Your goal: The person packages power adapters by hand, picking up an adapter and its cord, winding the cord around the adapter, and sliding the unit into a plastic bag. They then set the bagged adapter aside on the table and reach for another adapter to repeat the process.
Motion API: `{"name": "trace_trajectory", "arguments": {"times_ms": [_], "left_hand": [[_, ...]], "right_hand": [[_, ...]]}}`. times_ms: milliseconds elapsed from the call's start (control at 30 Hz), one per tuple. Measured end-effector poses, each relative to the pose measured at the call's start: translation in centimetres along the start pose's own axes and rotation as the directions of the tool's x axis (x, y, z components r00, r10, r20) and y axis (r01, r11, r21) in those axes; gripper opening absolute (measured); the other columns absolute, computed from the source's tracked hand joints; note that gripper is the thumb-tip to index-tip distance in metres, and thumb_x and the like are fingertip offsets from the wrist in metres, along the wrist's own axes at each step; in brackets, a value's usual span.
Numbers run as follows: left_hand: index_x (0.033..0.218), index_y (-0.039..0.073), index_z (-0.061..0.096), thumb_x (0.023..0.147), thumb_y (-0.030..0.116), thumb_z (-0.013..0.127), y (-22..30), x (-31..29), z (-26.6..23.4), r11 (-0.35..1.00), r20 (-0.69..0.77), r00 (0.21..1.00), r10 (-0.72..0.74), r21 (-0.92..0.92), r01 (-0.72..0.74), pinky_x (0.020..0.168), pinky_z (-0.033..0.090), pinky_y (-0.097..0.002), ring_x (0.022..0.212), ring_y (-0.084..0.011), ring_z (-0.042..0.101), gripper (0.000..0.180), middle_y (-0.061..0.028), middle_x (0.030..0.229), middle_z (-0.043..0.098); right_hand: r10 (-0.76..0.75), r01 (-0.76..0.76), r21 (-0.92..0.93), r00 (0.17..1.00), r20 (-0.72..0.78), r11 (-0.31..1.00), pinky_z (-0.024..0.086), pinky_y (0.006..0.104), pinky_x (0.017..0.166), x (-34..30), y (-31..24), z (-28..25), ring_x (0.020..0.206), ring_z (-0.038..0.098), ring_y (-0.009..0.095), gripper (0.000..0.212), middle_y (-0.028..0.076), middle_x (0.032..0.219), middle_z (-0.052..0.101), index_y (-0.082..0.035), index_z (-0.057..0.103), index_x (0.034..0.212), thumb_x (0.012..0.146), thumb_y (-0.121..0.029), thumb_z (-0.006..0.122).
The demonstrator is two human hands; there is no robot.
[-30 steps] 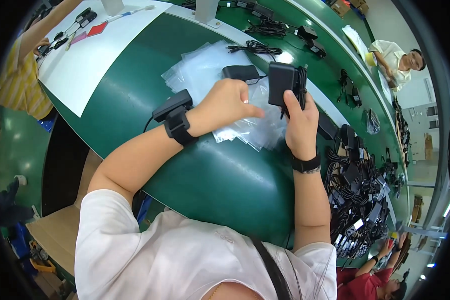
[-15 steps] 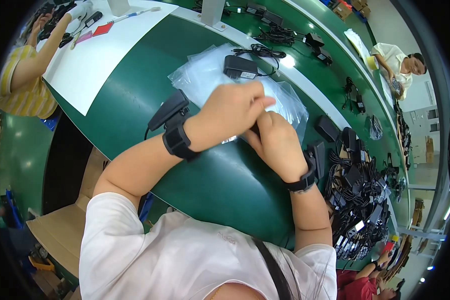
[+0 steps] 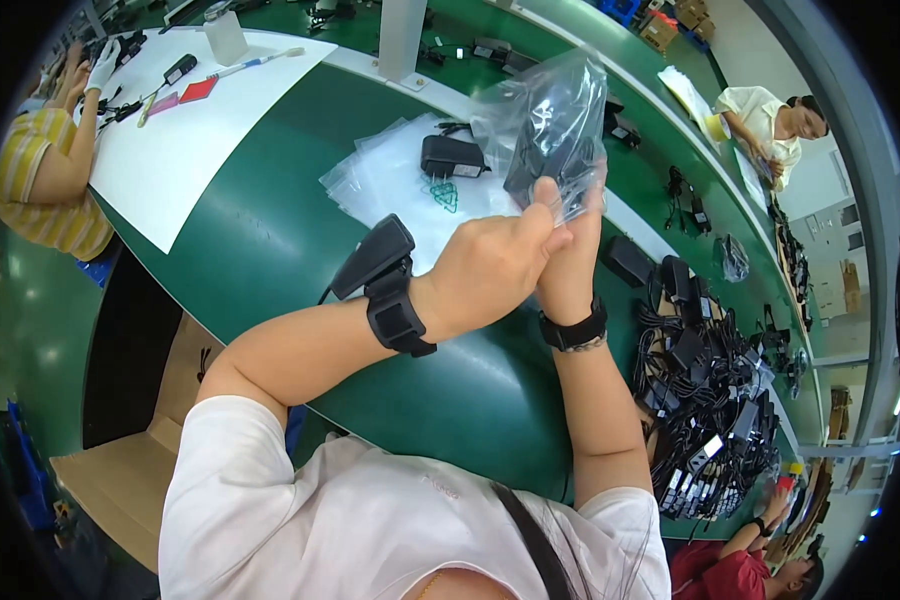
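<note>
A clear plastic bag [image 3: 577,85] with a black power adapter [image 3: 555,165] inside is held up over the far side of the table. My right hand [image 3: 576,255] is closed around the lower part of the bag from behind. My left hand [image 3: 495,258] is closed, pinching the bag's near edge beside my right hand, and partly hides it. Below and to the left, a fanned stack of flat clear bags [image 3: 375,185] lies on the green table. Another black power adapter [image 3: 452,156] rests on that stack with its cord behind it.
A large heap of black adapters and cords [image 3: 695,400] covers the right side. A white sheet [image 3: 205,150] at the left bears a red piece, a brush and a bottle. A grey post [image 3: 402,40] stands beyond the table. Co-workers sit left, far right and lower right.
Both hands were low over the stack, close together. Now the bag with the adapter is raised upright in view, my right hand has turned upward, and my left hand has moved slightly nearer me.
</note>
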State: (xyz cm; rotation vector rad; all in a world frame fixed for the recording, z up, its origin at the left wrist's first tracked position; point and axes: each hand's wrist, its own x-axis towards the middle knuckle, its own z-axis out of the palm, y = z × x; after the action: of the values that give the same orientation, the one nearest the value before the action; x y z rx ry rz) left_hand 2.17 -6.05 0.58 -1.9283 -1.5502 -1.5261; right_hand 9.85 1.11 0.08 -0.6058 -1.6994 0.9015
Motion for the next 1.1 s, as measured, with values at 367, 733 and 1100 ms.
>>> {"name": "trace_trajectory", "arguments": {"times_ms": [367,733,1100], "left_hand": [[0.097,0.0,0.047,0.072,0.034,0.07,-1.4,3.5,-1.5,0.993,-0.084,0.996,0.042,0.111,-0.032,0.066,0.043,-0.0394,0.08,-0.0307,0.055,0.047,-0.0173,0.091,0.055],[0.112,0.002,0.05,0.084,0.024,0.061,-3.2,2.6,0.4,0.016,0.498,0.692,-0.523,-0.805,0.593,0.073,0.046,-0.024,0.085,-0.009,0.053,0.037,-0.0023,0.1,0.057],[0.092,0.005,0.06,0.075,0.003,0.064,-7.3,-0.1,-0.6,-0.249,0.718,0.509,-0.475,-0.665,0.705,0.064,0.047,-0.0253,0.072,-0.0112,0.058,0.018,-0.0022,0.084,0.061]], "right_hand": [[-0.011,0.001,0.195,0.999,0.048,0.981,0.046,0.0336,0.076,2.9,1.1,-2.1,0.094,0.052,0.019,0.055,0.011,0.113,0.05,0.002,0.032,0.128,0.082,-0.006,0.06],[-0.042,0.058,-0.055,0.967,0.25,0.997,0.043,0.028,0.08,0.5,0.4,-1.6,0.092,0.051,0.017,0.053,0.013,0.111,0.05,0.005,0.023,0.133,0.088,-0.01,0.047],[0.097,0.248,-0.609,0.874,0.476,0.754,0.042,0.0406,0.081,-0.2,-0.8,-0.1,0.093,0.049,0.04,0.064,0.027,0.105,0.049,0.004,0.026,0.132,0.078,-0.01,0.057]]}}
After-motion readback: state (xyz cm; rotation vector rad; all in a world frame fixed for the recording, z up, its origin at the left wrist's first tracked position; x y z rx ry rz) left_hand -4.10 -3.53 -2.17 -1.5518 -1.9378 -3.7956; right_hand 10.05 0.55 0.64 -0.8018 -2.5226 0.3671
